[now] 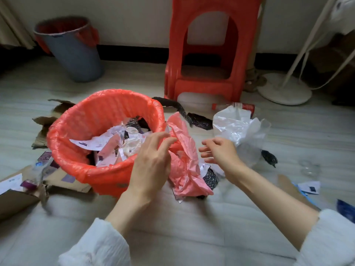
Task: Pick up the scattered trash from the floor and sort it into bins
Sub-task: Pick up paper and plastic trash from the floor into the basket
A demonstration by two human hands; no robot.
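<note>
A bin lined with a red bag [92, 120] stands on the floor in front of me, holding torn paper and dark scraps. My left hand [151, 162] hovers at its right rim with fingers spread and nothing in it. Against that rim lies a crumpled pink plastic bag [184, 169]. My right hand [219, 152] is to the right of the pink bag, fingers loosely curled, with a clear plastic bag [238, 129] just behind it; whether the hand grips that bag is unclear. A second bin, grey with a red liner [75, 54], stands tilted at the far left wall.
A red plastic stool [209, 50] stands behind, with a plastic bottle [232, 106] and dark patterned strips [184, 112] at its feet. Torn cardboard [63, 179] lies left of the bin. A fan base [284, 89], paper scraps [310, 187] and a clear cup [309, 167] are at right.
</note>
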